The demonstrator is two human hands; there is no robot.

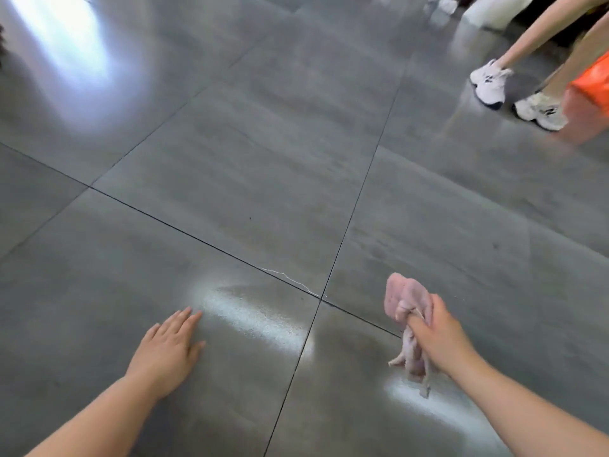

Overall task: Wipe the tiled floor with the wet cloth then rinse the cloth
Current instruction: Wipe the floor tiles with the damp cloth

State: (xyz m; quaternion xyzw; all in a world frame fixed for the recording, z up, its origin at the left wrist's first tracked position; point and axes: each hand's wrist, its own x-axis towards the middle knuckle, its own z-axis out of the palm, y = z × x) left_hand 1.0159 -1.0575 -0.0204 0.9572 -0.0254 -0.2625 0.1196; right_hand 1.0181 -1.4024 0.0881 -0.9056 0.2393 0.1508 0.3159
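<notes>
The tiled floor (230,159) filled the view: large grey glossy tiles cut by thin dark joints, four of them meeting at a corner (321,300) between the person's two arms. A wet sheen (257,318) streaked the near tiles on either side of that corner, so part of this patch looked already wiped. At the far right edge of the floor stood another person's legs in white trainers (489,82), with a blurred orange bag (590,80) beside them.

The left hand (166,354) lay flat with its fingers straight and together, holding nothing and apparently propped on the tile left of the corner. The right hand (438,338) was fisted tightly round the cloth (407,295), over the tile just right of the corner.

The cloth was pale pink, bunched and limp. Its long axis ran through the fist. A folded lobe stood out on the thumb side, away from the person, and a thinner ragged tail hung from the other side towards them. Whether that tail touched the tile could not be told. The cloth lay wholly in the right hand's grip, well apart from the left, so the next stroke probably called for lowering the fist and spreading the cloth flat. A thin white thread (286,277) lay along the joint just beyond the corner.
</notes>
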